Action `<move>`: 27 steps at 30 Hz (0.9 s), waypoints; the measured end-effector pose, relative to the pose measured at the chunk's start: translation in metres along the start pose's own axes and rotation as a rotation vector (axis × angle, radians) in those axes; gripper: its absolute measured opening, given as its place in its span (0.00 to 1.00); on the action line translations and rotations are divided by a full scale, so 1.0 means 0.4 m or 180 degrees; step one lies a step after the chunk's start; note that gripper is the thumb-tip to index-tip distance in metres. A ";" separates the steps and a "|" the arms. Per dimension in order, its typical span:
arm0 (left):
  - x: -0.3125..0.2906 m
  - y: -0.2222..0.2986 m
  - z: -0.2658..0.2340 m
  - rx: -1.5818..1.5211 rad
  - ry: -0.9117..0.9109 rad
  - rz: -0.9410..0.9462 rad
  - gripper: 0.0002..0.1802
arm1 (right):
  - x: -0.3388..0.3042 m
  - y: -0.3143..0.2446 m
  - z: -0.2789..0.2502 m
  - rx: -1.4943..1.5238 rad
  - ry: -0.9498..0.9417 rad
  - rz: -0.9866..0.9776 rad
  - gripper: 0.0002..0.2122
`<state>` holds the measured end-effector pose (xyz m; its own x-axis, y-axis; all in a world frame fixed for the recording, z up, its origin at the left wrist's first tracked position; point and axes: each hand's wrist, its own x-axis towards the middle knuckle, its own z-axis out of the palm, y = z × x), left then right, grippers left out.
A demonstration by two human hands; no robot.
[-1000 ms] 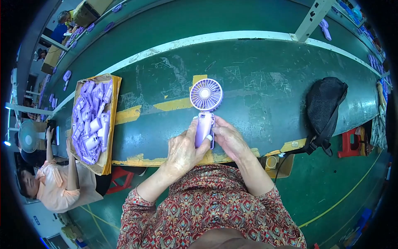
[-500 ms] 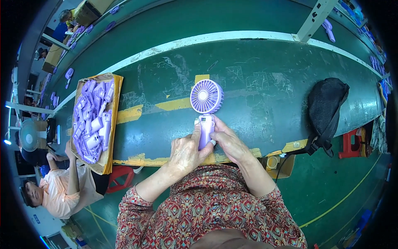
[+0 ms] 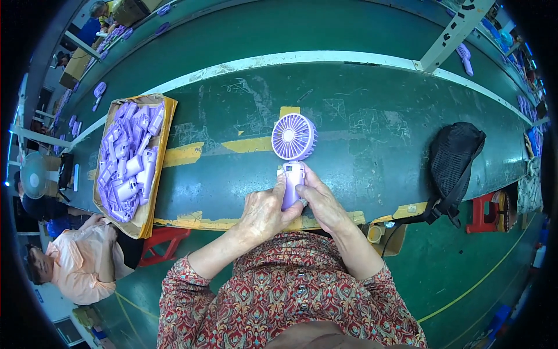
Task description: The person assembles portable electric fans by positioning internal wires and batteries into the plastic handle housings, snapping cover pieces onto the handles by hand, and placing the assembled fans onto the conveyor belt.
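A lavender handheld fan (image 3: 294, 137) is held at the table's near edge, its round grille pointing away from me and facing up. My left hand (image 3: 264, 208) grips the fan's handle from the left, thumb low on it and fingers along its side. From the right, my right hand (image 3: 323, 202) closes round the same handle, with its thumb resting on the front. A small dark window shows near the handle's top. Fingers behind the handle are hidden.
At the left, a cardboard tray (image 3: 164, 136) holds many lavender plastic parts (image 3: 129, 163). A black mesh backpack (image 3: 456, 160) lies at the right. A white rail (image 3: 325, 56) runs behind the green table. A co-worker (image 3: 81, 262) sits at the lower left; a red stool (image 3: 482, 212) stands right.
The whole view has shifted slightly. Both hands keep the same hold on the fan. The co-worker's arm at the left has lowered away from the tray.
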<state>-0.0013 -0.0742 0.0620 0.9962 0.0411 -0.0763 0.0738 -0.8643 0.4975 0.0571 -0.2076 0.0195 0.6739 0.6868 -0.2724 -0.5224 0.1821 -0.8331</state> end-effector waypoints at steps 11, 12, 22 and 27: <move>-0.002 -0.009 -0.004 0.0058 -0.0148 0.0098 0.37 | 0.002 0.022 0.012 0.0256 0.0221 -0.0011 0.24; -0.002 -0.008 -0.003 0.0139 -0.0174 0.0119 0.38 | 0.004 0.020 0.018 0.0251 0.0214 -0.0007 0.24; -0.004 -0.027 0.010 -0.1051 -0.0185 -0.0401 0.31 | 0.027 0.037 -0.019 0.0518 0.0403 -0.0204 0.16; 0.025 -0.069 0.025 -0.2743 -0.0990 -0.0514 0.24 | 0.021 0.008 -0.010 0.1071 0.0008 -0.0642 0.20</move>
<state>0.0060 -0.0550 0.0388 0.9231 -0.1154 -0.3668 0.3430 -0.1840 0.9211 0.0631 -0.2042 0.0124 0.7816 0.6120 -0.1210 -0.5212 0.5340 -0.6657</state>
